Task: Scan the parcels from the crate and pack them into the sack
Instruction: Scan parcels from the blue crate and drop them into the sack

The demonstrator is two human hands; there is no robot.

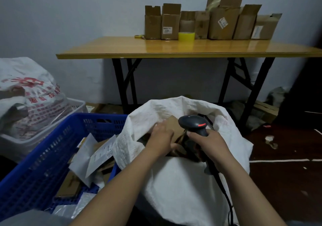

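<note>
The parcel (176, 128), a flat brown card piece, sits in the mouth of the sack (174, 182), and your left hand (162, 138) grips it by its near edge. Just right of that hand, your right hand (209, 143) is closed round the handle of the scanner (193, 123), whose head hangs over the parcel.

The likely slip is dropping the parcel in unscanned: no label shows on the face turned up, so the scanner may have nothing to read. The sack rim is slack and folds in around both hands. If it sags, the parcel could catch on the fold or slide down outside.

The cable (224, 191) trails from below your right hand across the sack's front and could snag or drag the rim shut. The crate (43, 164), left of your left hand, holds other parcels (101, 154) leaning on its sack-side wall. A careless reach could tip them out.
</note>
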